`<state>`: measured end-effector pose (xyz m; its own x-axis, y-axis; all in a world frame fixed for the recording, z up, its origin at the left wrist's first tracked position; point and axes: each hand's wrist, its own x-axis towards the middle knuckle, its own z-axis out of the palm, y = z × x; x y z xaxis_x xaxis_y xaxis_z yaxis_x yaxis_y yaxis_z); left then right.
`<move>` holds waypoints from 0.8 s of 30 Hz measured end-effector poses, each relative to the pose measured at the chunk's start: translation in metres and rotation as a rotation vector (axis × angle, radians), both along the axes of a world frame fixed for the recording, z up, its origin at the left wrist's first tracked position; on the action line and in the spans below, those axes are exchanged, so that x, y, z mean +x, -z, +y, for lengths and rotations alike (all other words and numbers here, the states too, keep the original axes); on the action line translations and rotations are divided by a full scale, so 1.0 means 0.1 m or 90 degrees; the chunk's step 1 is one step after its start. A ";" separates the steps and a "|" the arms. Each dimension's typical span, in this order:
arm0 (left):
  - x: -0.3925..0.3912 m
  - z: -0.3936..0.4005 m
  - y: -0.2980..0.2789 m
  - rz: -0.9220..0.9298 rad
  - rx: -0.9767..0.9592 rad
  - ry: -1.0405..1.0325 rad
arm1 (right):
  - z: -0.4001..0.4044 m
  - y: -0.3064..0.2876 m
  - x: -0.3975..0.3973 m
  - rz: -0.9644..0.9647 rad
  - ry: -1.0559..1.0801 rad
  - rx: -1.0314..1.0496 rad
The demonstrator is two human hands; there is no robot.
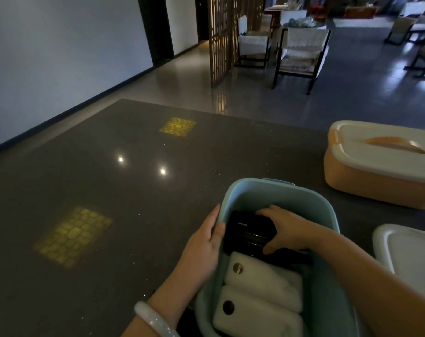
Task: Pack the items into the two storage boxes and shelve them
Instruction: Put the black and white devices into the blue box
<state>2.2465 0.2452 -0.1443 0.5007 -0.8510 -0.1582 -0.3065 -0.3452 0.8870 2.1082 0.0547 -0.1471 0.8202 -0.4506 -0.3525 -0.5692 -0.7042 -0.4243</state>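
Stone table (109,190) is taking up most of the view, dark and glossy, with a dim room of chairs lying far behind it. Two storage boxes are sitting on it. One orange box (376,183) is standing at the far right with its white lid already on. One blue box (333,215) is sitting open at the near edge, and a loose white lid (406,249) is lying just right of it, probably its own.

Inside the blue box, three power banks are lying side by side: two white ones (262,280) nearest the person and one black power bank (245,229) at the far end.

Left hand (204,246) is gripping the blue box's left rim, thumb hooked over the inside wall, steadying it. Right hand (286,229) is reaching down into the box with fingers curled around the right end of the black power bank, holding it as it is being seated.

Risk, as I am judging it: the black power bank is looking slightly raised against the white ones, so it may be sitting proud and stopping the lid from closing. Pressing it hard could tip the light box, which is resting close to the table's near edge.

A pale bracelet (155,319) is circling the left wrist.
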 end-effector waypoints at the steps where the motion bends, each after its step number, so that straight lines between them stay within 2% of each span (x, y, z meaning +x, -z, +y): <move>1: 0.00 0.00 0.00 -0.002 -0.001 0.000 | 0.00 0.01 -0.01 -0.003 0.006 0.014; 5: 0.00 0.00 0.01 0.001 0.000 0.003 | 0.01 0.04 -0.03 -0.031 0.024 0.075; 24: 0.02 -0.02 0.04 -0.024 0.006 0.007 | 0.03 -0.05 -0.06 -0.005 0.032 0.097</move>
<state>2.2488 0.2436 -0.1479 0.4967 -0.8553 -0.1477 -0.3443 -0.3504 0.8710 2.1018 0.0579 -0.1424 0.8007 -0.4332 -0.4137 -0.5987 -0.6014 -0.5290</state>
